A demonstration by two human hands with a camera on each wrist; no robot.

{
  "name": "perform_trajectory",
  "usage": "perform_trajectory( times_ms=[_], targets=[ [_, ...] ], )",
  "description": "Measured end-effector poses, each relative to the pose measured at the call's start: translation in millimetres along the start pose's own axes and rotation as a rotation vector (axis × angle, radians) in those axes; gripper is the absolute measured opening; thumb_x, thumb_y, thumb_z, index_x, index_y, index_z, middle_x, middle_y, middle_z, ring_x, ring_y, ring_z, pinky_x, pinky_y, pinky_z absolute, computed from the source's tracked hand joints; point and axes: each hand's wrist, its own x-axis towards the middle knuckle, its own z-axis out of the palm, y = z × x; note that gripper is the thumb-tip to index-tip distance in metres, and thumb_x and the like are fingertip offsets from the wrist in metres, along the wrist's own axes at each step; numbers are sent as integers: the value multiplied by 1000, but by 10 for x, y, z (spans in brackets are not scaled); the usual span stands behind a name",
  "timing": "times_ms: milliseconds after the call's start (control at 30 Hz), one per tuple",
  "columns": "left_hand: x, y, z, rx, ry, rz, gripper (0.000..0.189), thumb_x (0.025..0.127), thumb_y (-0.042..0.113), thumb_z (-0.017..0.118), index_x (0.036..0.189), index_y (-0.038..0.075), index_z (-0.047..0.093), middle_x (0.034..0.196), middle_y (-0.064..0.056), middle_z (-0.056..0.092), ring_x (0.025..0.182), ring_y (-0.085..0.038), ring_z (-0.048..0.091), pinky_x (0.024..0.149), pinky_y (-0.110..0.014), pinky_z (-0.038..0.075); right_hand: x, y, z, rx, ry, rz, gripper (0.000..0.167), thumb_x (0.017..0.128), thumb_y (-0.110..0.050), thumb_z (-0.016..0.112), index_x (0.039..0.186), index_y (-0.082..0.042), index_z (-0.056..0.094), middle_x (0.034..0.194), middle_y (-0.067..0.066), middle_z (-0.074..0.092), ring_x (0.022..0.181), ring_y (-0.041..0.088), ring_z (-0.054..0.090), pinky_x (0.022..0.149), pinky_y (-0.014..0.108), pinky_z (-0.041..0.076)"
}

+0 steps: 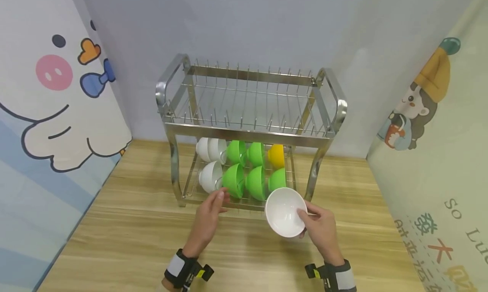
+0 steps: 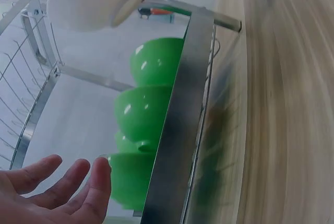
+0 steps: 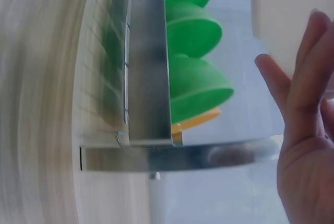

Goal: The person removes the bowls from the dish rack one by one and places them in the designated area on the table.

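Note:
My right hand (image 1: 320,228) pinches a white bowl (image 1: 284,216) at its right rim, thumb inside, in front of the rack's lower right corner. The bowl's hollow faces the head camera; in the right wrist view only part of its pale outer wall (image 3: 292,15) shows. My left hand (image 1: 209,213) holds nothing, its fingers loosely bent close to the lower shelf's front edge, by a green bowl (image 1: 234,181). Beside that one on the lower shelf stand more green bowls (image 1: 256,183), white bowls (image 1: 211,177) and a yellow bowl (image 1: 276,156), all tipped on their sides in two rows.
A two-tier metal dish rack (image 1: 248,135) stands on the wooden table (image 1: 145,237) near the back wall. Upright wire prongs line its upper tier, which bears no dishes. Printed cartoon panels (image 1: 57,93) flank the table on both sides.

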Motion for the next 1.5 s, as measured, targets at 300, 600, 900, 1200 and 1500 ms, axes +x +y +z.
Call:
perform_trajectory(
  times_ms=[300, 600, 900, 1200, 1500],
  targets=[
    [80, -52, -172, 80, 125, 9, 36, 113, 29, 49, 135, 6, 64, 124, -21, 70, 103, -27, 69, 91, -38, 61, 33, 24, -218, -9, 61, 30, 40, 98, 1, 67, 136, 10, 62, 129, 37, 67, 63, 4, 72, 44, 26, 56],
    [147, -93, -223, 74, 220, 40, 31, 111, 27, 55, 132, 9, 68, 128, -17, 70, 108, -40, 70, 88, -26, 58, 40, -10, -392, -8, 170, 17, 38, 96, 2, 69, 133, 8, 67, 113, 21, 77, 66, 4, 73, 43, 26, 55],
    [165, -139, -175, 145, 278, 29, 33, 108, 28, 60, 135, 10, 67, 124, -14, 61, 104, -29, 68, 85, -23, 56, 63, 4, -555, 53, 232, 71, 37, 97, 0, 68, 132, 10, 66, 84, -26, 70, 58, 7, 70, 42, 22, 52],
    [186, -190, -184, 175, 298, 19, 35, 105, 29, 65, 134, 9, 66, 132, -14, 58, 108, -29, 65, 83, -27, 58, 77, 27, -673, 125, 297, 79, 37, 96, 4, 68, 133, 11, 65, 85, -22, 73, 54, 8, 68, 39, 22, 49],
    [227, -236, -206, 177, 314, 36, 36, 104, 27, 67, 134, 7, 65, 138, -18, 56, 112, -36, 63, 84, -28, 55, 114, 89, -787, 103, 330, 95, 40, 96, 3, 68, 135, 11, 63, 82, -26, 71, 57, 6, 68, 40, 22, 50]
  ],
)
